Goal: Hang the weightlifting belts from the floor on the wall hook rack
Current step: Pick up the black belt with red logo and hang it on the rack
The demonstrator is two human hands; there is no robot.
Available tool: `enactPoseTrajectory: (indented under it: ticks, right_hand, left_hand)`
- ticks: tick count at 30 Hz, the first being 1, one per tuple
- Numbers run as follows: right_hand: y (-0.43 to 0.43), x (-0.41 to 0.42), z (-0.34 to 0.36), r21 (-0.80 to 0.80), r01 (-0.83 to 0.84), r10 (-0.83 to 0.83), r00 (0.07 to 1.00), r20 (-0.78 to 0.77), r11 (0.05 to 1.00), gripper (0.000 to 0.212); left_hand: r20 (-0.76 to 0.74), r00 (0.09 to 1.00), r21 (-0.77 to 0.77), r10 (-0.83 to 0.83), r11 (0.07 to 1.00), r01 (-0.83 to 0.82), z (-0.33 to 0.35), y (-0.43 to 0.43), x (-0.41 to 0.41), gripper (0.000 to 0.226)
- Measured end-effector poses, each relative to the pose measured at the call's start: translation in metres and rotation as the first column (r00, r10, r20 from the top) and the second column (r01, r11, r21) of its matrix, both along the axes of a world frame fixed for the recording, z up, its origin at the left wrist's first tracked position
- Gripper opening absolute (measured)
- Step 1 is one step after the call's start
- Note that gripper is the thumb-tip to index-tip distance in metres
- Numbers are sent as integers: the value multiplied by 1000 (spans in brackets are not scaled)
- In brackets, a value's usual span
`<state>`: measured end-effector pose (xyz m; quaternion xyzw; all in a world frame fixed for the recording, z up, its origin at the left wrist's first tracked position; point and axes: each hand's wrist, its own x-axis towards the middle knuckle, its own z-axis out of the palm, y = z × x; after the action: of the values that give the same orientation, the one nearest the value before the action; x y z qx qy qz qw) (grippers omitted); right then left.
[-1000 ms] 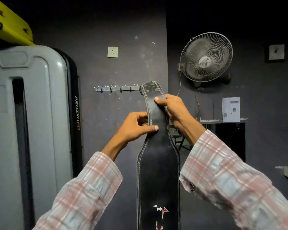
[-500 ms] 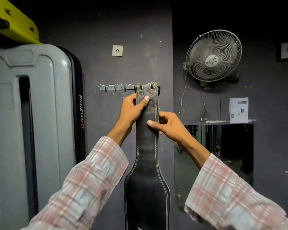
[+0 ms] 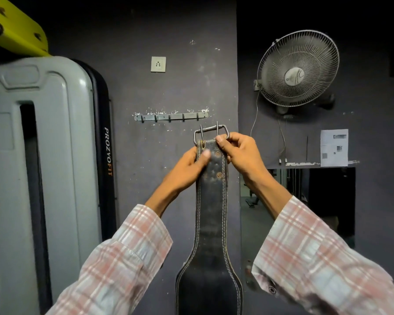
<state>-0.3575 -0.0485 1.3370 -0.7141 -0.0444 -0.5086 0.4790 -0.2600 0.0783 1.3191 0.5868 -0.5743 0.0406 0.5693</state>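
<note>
A black leather weightlifting belt point(image 3: 210, 214) with light stitching hangs straight down in front of me, its metal two-prong buckle point(image 3: 210, 131) at the top. My left hand point(image 3: 189, 169) pinches the belt's left edge just under the buckle. My right hand point(image 3: 241, 153) grips the buckle's right side and the belt's top right corner. The grey wall hook rack point(image 3: 171, 116) with several bare hooks sits on the dark wall just above and left of the buckle, not touching it. The belt's lower end runs out of view.
A tall grey machine housing point(image 3: 43, 167) with a black PROZVOFIT panel fills the left. A yellow bracket point(image 3: 18, 30) sticks out above it. A wall fan point(image 3: 298, 69) and its cord hang right of the rack, a socket point(image 3: 158, 64) above it, a mirror point(image 3: 305, 201) lower right.
The belt's top has come down from rack level to just below it, and the buckle now shows above the strap. My right hand has risen from the strap to the buckle.
</note>
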Motion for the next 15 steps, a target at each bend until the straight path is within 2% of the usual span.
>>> enactPoseTrajectory:
  ticks: [4, 7, 9, 11, 13, 15]
  right_hand:
    - [-12, 12, -9, -14, 72, -70, 995, 72, 997, 16]
    - [-24, 26, -14, -7, 61, -61, 996, 72, 998, 14]
    - [-30, 37, -16, -31, 68, -66, 995, 70, 997, 12]
    - [-34, 49, -16, -49, 97, -92, 991, 97, 994, 8]
    - [-38, 63, -18, -24, 95, -91, 988, 122, 995, 20]
    - [-44, 80, -21, 27, 72, -75, 985, 154, 997, 27]
  left_hand:
    - [-9, 992, 56, 125, 991, -125, 3, -14, 7, 38]
    - [51, 954, -63, 295, 954, -292, -3, -24, 19, 36]
    - [-6, 934, -129, 356, 926, -354, -9, -30, 27, 37]
    - [-70, 916, -155, 396, 902, -402, -11, -34, 38, 49]
    - [-85, 901, -173, 425, 885, -433, -12, -40, 52, 56]
    - [-78, 899, -197, 431, 877, -437, -13, -50, 69, 51]
